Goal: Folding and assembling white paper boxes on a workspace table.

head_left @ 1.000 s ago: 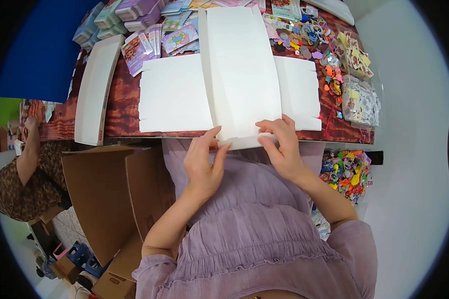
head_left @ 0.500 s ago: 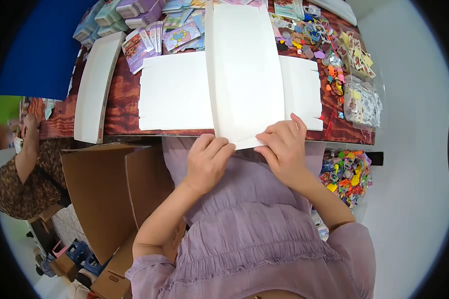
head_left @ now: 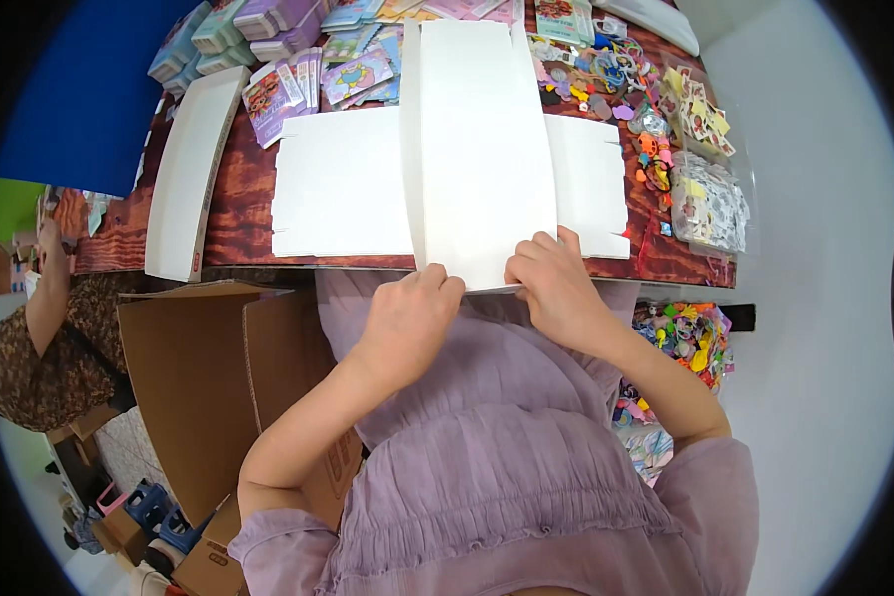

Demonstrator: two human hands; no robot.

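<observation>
Far left: a co-worker's arm (head_left: pixel 55 290) in a patterned top, at the table's far side end; what that hand holds is too small to tell. Blue panel (head_left: pixel 65 99) above. Below the table, an open carton (head_left: pixel 181 387), perhaps kept there to be within easy reach.

On the table (head_left: pixel 243 211), a side tray (head_left: pixel 184 179), white inside, lies lengthwise, its near end close to the front edge. Beyond it, packs (head_left: pixel 214 35) in teal and purple, stacked, then purple packets (head_left: pixel 273 104); apparently pushed back to leave working room.

Centre: flat card (head_left: pixel 338 184), white, showing both sides of the white tray (head_left: pixel 485 149), which lies across it, long sides raised, near end overhanging the front edge. The overhang probably lets fingers get at the end from beneath.

Left hand (head_left: pixel 410 318): curled, gripping the tray's near left corner, thumb hidden. Right hand (head_left: pixel 556 293): narrow, closed on the near right corner. Likely paired so as to keep the end even.

Right: loose trinkets (head_left: pixel 606 70), then a clear bin (head_left: pixel 748 214) of small white pieces. Below, bright pieces (head_left: pixel 685 343), bunched.

Writing: print on packets, side tray's outer wall and carton, too small to read here; the white tray's visible faces look blank.
</observation>
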